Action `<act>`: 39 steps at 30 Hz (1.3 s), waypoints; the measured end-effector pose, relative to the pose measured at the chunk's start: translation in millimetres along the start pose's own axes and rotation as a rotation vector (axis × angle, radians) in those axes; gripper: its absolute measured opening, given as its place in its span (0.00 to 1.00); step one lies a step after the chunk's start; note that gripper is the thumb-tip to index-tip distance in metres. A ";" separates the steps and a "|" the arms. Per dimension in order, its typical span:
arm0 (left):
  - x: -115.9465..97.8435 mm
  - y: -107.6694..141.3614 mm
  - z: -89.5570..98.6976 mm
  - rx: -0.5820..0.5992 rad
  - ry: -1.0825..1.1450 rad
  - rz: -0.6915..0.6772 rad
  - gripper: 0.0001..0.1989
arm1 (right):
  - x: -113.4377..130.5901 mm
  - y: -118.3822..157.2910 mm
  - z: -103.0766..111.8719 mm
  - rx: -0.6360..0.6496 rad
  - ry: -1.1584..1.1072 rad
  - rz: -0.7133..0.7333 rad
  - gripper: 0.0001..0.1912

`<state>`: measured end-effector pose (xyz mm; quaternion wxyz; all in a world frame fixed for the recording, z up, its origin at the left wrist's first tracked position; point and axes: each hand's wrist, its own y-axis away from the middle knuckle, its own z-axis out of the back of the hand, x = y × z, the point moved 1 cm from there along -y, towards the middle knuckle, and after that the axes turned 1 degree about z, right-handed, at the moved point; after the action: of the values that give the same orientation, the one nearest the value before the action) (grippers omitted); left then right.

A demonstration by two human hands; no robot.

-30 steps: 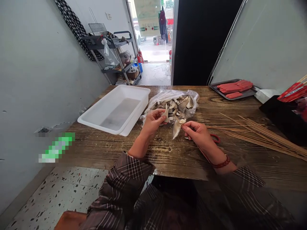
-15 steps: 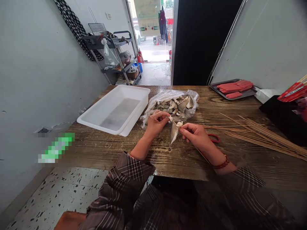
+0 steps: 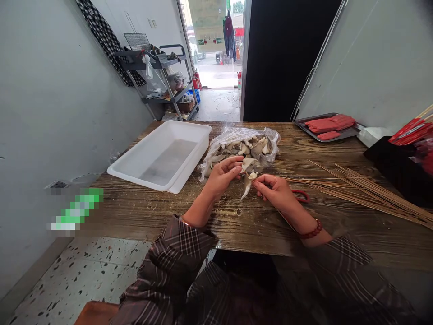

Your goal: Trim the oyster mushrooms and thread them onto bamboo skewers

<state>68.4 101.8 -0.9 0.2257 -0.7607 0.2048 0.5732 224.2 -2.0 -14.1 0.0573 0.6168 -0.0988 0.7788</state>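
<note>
The work looked to be at an early stage, judging by how much stock was left: the skewer (image 3: 287,218) carried one mushroom piece (image 3: 247,186), and a second piece (image 3: 249,163) was up against its tip, though whether the point had gone through it could not be told. The left hand (image 3: 218,180) had its grip closed lightly, thumb against fingertips, on that second piece, over the near edge of the bag. The right hand (image 3: 279,189) pinched the skewer just beside the first piece, its grip closed and the shaft running back under the wrist. What was left showed in the clear bag (image 3: 233,133), which lay open and was heaped with mushrooms (image 3: 259,146), and in the loose spread of bare skewers (image 3: 379,192) to the right on the surface (image 3: 237,230). The white tub (image 3: 190,166) stood left of the bag, its flat grey-looking base in view. Farther off, the dark tray (image 3: 345,134) held stacked red sticks (image 3: 333,122), and the black box (image 3: 384,155) at the right edge held red-wrapped skewers (image 3: 411,133). A red handle (image 3: 301,196) lay just past the right hand, partly hidden.
</note>
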 end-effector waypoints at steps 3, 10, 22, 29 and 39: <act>3.3 -2.8 2.2 -0.022 -0.022 -0.021 0.25 | -0.3 0.2 -0.2 -0.004 0.004 0.002 0.16; 4.9 -3.7 5.8 -0.159 -0.111 -0.113 0.18 | 0.7 2.1 0.7 0.017 0.034 0.021 0.16; 3.7 -3.1 5.1 -0.226 -0.520 -0.330 0.03 | -5.5 0.1 1.4 -0.039 -0.003 -0.020 0.16; 1.1 -2.5 5.4 -0.175 -0.714 -0.553 0.04 | -4.7 -1.4 0.9 -0.034 -0.011 -0.032 0.17; -2.2 1.8 0.5 -0.108 -0.804 -0.658 0.06 | -7.4 -1.7 1.3 -0.006 -0.023 -0.015 0.17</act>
<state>66.4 100.8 0.9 0.4151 -0.5152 -0.1777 0.7285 227.5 -0.3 -20.9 0.0638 0.6263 -0.0974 0.7708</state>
